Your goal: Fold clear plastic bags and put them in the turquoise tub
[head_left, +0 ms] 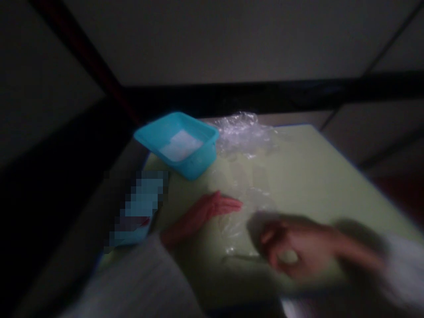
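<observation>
My left hand (pixel 215 206) lies with its fingers stretched out together, resting on a clear plastic bag (pixel 233 227) spread flat over the table. Just right of the bag's lower part is my right hand (pixel 296 247), its thumb and fingers curled into a ring and their tips pressed together. Blur hides what, if anything, it pinches. Faint greyish patches show in the upper part of the plastic, too dim to name.
Behind my left hand a turquoise plastic basket (pixel 198 165) holds something white. Crumpled clear plastic (pixel 245 130) lies beside it at the back. A pixelated, phone-like rectangle (pixel 142 203) is at the left edge of the pale yellow-green table (pixel 298 172). Dim panels stand behind.
</observation>
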`<state>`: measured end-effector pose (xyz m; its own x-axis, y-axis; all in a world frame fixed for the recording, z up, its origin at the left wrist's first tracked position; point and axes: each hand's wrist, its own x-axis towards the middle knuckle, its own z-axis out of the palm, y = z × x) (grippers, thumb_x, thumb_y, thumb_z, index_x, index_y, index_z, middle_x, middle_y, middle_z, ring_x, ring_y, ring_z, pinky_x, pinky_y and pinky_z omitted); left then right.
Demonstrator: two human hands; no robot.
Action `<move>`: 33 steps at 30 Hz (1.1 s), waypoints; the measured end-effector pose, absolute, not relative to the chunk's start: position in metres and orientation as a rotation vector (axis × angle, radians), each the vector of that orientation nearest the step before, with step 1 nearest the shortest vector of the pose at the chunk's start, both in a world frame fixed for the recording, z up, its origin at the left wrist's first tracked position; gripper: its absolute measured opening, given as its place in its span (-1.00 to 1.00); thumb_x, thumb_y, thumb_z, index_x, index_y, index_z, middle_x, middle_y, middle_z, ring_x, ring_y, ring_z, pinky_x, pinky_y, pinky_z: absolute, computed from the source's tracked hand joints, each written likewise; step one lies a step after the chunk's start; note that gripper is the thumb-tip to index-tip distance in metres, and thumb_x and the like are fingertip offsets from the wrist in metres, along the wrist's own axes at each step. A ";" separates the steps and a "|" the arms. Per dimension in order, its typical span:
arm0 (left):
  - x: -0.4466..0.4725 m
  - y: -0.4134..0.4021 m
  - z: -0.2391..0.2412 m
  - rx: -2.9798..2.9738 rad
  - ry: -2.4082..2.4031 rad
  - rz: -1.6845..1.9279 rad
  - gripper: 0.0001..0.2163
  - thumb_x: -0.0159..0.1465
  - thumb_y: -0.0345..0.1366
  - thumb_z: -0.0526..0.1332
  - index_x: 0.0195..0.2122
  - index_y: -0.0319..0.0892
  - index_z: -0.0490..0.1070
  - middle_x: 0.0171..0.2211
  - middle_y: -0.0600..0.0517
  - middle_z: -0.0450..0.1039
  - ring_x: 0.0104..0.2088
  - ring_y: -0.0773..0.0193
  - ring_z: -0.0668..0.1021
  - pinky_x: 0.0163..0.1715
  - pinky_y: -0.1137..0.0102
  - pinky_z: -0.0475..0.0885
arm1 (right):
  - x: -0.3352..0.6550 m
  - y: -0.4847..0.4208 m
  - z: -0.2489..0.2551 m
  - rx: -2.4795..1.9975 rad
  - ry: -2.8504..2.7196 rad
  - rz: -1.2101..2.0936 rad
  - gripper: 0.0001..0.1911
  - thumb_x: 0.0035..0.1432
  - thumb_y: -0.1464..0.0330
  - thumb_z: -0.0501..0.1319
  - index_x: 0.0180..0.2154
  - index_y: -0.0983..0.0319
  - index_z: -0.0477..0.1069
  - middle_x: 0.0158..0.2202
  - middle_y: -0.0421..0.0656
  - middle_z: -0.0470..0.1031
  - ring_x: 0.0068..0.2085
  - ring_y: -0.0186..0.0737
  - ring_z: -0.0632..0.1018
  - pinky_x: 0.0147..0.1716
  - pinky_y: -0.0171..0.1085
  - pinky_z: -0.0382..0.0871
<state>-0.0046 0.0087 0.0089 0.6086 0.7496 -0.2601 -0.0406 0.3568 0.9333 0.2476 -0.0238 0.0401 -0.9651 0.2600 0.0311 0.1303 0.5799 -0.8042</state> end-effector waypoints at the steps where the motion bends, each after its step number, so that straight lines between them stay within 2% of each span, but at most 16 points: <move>1: -0.005 0.009 0.008 1.123 0.771 0.575 -0.52 0.37 -0.05 -0.13 -0.10 -0.25 0.49 -0.02 -0.09 0.48 0.05 0.07 0.46 0.12 0.16 0.23 | 0.249 -0.021 0.040 -0.337 -2.547 1.445 -0.92 0.00 0.48 0.13 -0.45 0.27 0.39 -0.49 -0.20 0.37 -0.41 -0.34 0.40 -0.37 -0.35 0.30; 5: -0.008 0.008 0.010 1.369 0.743 0.558 -0.50 0.40 -0.12 -0.24 -0.02 -0.19 0.46 0.03 0.00 0.45 0.07 0.08 0.44 0.09 0.19 0.27 | 0.256 -0.011 0.042 -0.397 -2.159 1.635 -0.95 0.04 0.44 0.21 -0.44 0.30 0.40 -0.50 -0.18 0.39 -0.42 -0.35 0.40 -0.39 -0.35 0.30; 9: -0.011 0.008 0.025 1.548 0.711 0.542 -0.62 0.34 -0.12 -0.03 -0.03 -0.16 0.48 0.02 0.01 0.45 0.08 0.06 0.42 0.14 0.23 0.20 | 0.263 -0.002 0.042 -0.492 -1.934 1.726 -0.92 0.06 0.42 0.26 -0.43 0.30 0.40 -0.47 -0.18 0.37 -0.41 -0.37 0.38 -0.41 -0.37 0.26; 13: -0.010 0.010 0.030 1.709 0.615 0.478 -0.63 0.27 -0.10 0.11 -0.01 -0.17 0.46 0.01 -0.06 0.46 0.04 0.02 0.47 0.05 0.20 0.31 | 0.265 0.005 0.034 -0.552 -1.744 1.845 -0.84 0.06 0.32 0.30 -0.43 0.29 0.41 -0.48 -0.23 0.33 -0.47 -0.42 0.34 -0.49 -0.43 0.20; 15: -0.008 0.011 0.025 1.775 0.619 0.479 -0.71 0.21 -0.16 0.21 -0.09 -0.15 0.51 0.00 -0.08 0.47 0.03 0.03 0.48 0.01 0.22 0.34 | 0.267 0.008 0.033 -0.569 -1.699 1.825 -0.82 0.06 0.28 0.30 -0.42 0.27 0.43 -0.49 -0.25 0.35 -0.47 -0.43 0.35 -0.49 -0.44 0.21; 17: -0.007 0.012 0.018 1.778 0.670 0.516 -0.80 0.20 -0.23 0.23 -0.20 -0.15 0.56 -0.05 -0.07 0.50 -0.02 0.08 0.52 -0.03 0.27 0.37 | 0.272 0.011 0.035 -0.573 -1.738 1.796 -0.79 0.10 0.22 0.27 -0.34 0.25 0.47 -0.41 -0.20 0.43 -0.38 -0.37 0.43 -0.38 -0.40 0.29; 19: -0.005 0.011 0.014 1.722 0.748 0.541 -0.82 0.22 -0.26 0.20 -0.25 -0.17 0.57 -0.09 -0.06 0.53 -0.08 0.11 0.55 -0.09 0.31 0.41 | 0.280 0.015 0.042 -0.525 -1.835 1.805 -0.66 0.12 0.13 0.23 -0.16 0.20 0.48 -0.22 -0.12 0.50 -0.16 -0.23 0.49 -0.15 -0.27 0.32; 21: -0.004 0.011 0.012 1.647 0.829 0.553 -0.81 0.22 -0.26 0.20 -0.24 -0.18 0.56 -0.13 -0.05 0.55 -0.12 0.11 0.56 -0.14 0.32 0.43 | 0.291 0.018 0.048 -0.458 -1.949 1.827 -0.44 0.02 0.01 0.26 0.01 0.14 0.41 -0.03 -0.08 0.46 0.05 -0.11 0.42 0.05 -0.14 0.21; 24: -0.003 0.011 0.016 1.572 0.877 0.583 -0.80 0.19 -0.26 0.21 -0.21 -0.19 0.56 -0.14 -0.05 0.56 -0.12 0.12 0.56 -0.13 0.33 0.43 | 0.299 0.019 0.049 -0.560 -2.118 1.774 -0.20 -0.21 0.02 0.39 0.09 0.14 0.33 0.10 -0.05 0.37 0.13 -0.02 0.35 0.10 -0.06 0.16; 26: -0.003 0.012 0.019 1.537 0.894 0.588 -0.80 0.20 -0.26 0.21 -0.21 -0.19 0.56 -0.13 -0.04 0.55 -0.09 0.13 0.55 -0.08 0.32 0.40 | 0.296 0.018 0.044 -0.716 -2.175 1.680 -0.24 -0.17 0.10 0.41 0.09 0.17 0.34 0.09 -0.03 0.38 0.09 -0.03 0.40 0.04 -0.07 0.25; 30: -0.002 0.013 0.019 1.473 1.003 0.558 -0.78 0.21 -0.21 0.20 -0.26 -0.21 0.55 -0.18 -0.05 0.57 -0.11 0.12 0.56 -0.07 0.30 0.39 | 0.281 0.017 0.029 -0.864 -2.175 1.494 -0.63 0.12 0.21 0.25 -0.07 0.26 0.46 -0.15 -0.07 0.54 -0.17 -0.18 0.54 -0.22 -0.23 0.42; 33: -0.002 0.014 0.012 1.354 1.026 0.590 -0.77 0.20 -0.16 0.21 -0.30 -0.23 0.51 -0.24 -0.06 0.57 -0.19 0.13 0.57 -0.14 0.29 0.43 | 0.274 0.018 0.025 -0.878 -2.132 1.445 -0.65 0.25 0.18 0.09 -0.17 0.29 0.49 -0.27 -0.11 0.56 -0.27 -0.24 0.54 -0.29 -0.26 0.43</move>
<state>-0.0025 0.0140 0.0125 0.4694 0.8460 -0.2530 0.2066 0.1733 0.9630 0.2740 0.0181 0.0246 -0.7138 0.7003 -0.0084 0.2672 0.2612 -0.9276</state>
